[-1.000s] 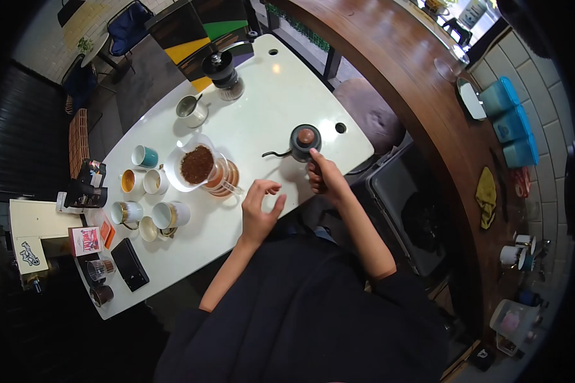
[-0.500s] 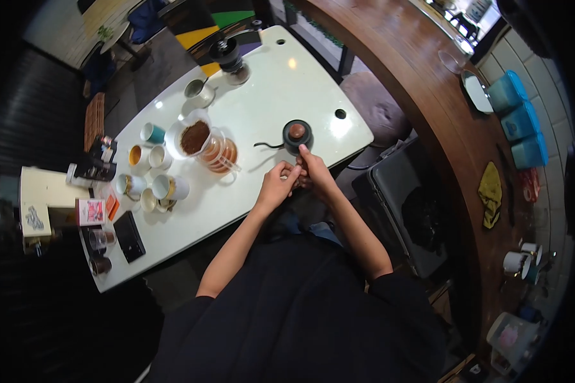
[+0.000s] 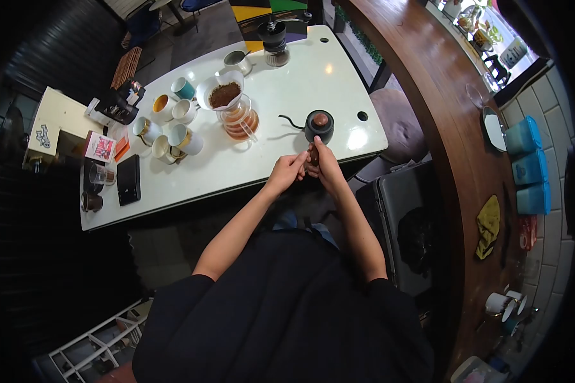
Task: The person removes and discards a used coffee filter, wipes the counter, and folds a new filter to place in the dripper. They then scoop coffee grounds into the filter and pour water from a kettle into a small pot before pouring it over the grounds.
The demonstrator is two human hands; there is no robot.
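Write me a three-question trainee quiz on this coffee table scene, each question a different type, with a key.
1. True or false: both hands are at the handle of the gooseneck kettle.
2. Multiple choice: the dripper with coffee grounds sits on A) a glass carafe, B) a teal cup, C) the black scale.
3. Fill in: the kettle's thin spout points toward the ____.

Key
1. True: the left hand and the right hand meet at the handle by the near edge of the white table.
2. A: the glass carafe.
3. Carafe.
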